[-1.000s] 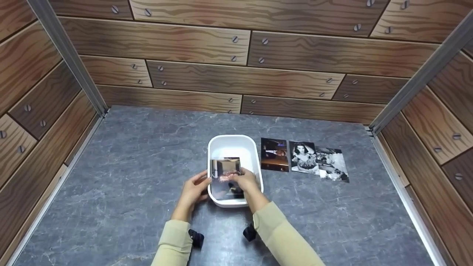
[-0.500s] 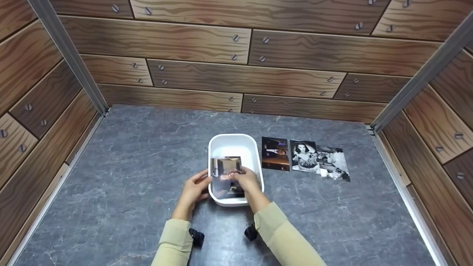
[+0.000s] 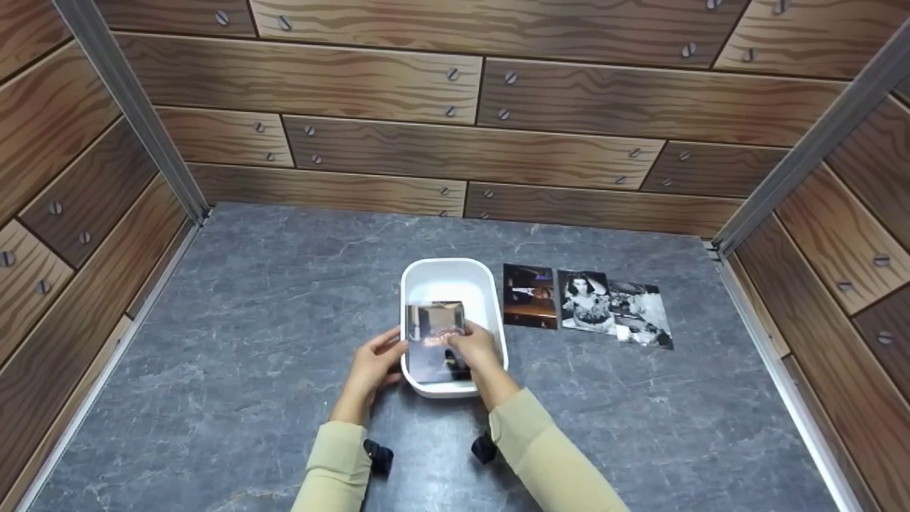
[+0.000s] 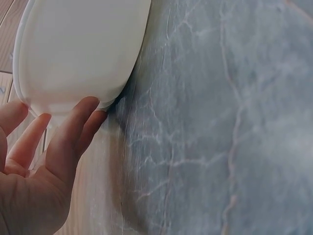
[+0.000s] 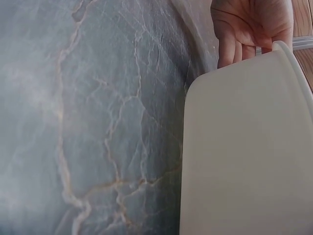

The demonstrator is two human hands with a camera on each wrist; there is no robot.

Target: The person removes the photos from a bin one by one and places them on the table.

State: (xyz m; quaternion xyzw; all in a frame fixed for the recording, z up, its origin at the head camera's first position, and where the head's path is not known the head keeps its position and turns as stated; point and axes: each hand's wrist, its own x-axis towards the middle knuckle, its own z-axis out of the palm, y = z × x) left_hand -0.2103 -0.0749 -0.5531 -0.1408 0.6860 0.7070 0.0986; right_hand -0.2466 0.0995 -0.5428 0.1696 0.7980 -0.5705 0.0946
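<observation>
A white rounded rectangular tub (image 3: 441, 271) sits on the grey marbled surface in the head view. Inside its near half lies a colour photo (image 3: 429, 363) showing a room, with little of anything beneath it visible. My right hand (image 3: 480, 350) reaches over the tub's right side and pinches the photo's right edge, thumb on top and the other fingers hidden. Beside the tub's left wall is my left hand (image 3: 374, 361). In the left wrist view its nearly straight fingers (image 4: 73, 132) touch the outer wall. The right wrist view shows the tub's wall (image 5: 244, 147), not the right hand.
Right of the tub lie a dark colour photo (image 3: 529, 297), a black-and-white photo of a posed person (image 3: 584, 302) and another black-and-white photo (image 3: 642, 313) touching or overlapping it. Wood-patterned walls (image 3: 455, 142) enclose the surface on three sides.
The dark strip behind the top photo's far edge no longer sticks out, so the photo's edge now looks even. Both hands stay in nearly the same place.
</observation>
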